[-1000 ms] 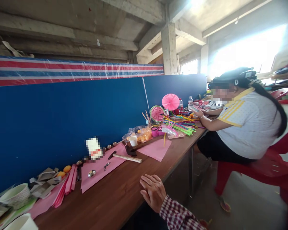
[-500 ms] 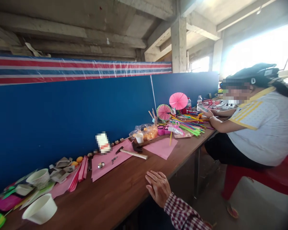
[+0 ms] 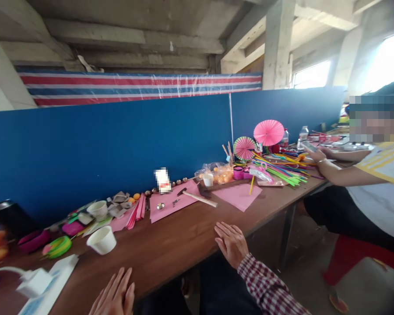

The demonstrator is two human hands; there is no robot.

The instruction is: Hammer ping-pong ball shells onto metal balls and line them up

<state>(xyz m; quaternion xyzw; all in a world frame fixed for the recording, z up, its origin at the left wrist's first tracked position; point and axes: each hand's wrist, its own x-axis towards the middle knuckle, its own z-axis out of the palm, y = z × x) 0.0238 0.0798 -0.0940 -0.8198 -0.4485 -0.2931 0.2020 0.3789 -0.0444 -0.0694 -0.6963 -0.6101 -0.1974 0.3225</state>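
My right hand (image 3: 231,243) lies flat at the front edge of the brown table (image 3: 157,253), fingers stretched out and holding nothing. At the bottom of the view, my left hand (image 3: 114,295) also rests at the table edge with its fingers extended and nothing in it. Beyond my right hand is a hammer (image 3: 202,199) with a pale wooden handle, its head on a pink sheet (image 3: 166,209). A small shiny metal ball (image 3: 160,206) and some little metal pieces (image 3: 175,202) lie on that sheet. A white paper cup (image 3: 101,240) stands beyond my left hand.
A white power strip (image 3: 57,280) with a plug lies at left. Colourful sticks (image 3: 282,170), pink paper fans (image 3: 268,132) and bagged orange balls (image 3: 223,176) sit at the right back. A blue partition (image 3: 118,148) borders the table; a co-worker (image 3: 377,175) sits at right holding a phone.
The view has swung left, so the scene shifts rightward. My left hand and the power strip have come into view. My right hand stays flat on the table edge.
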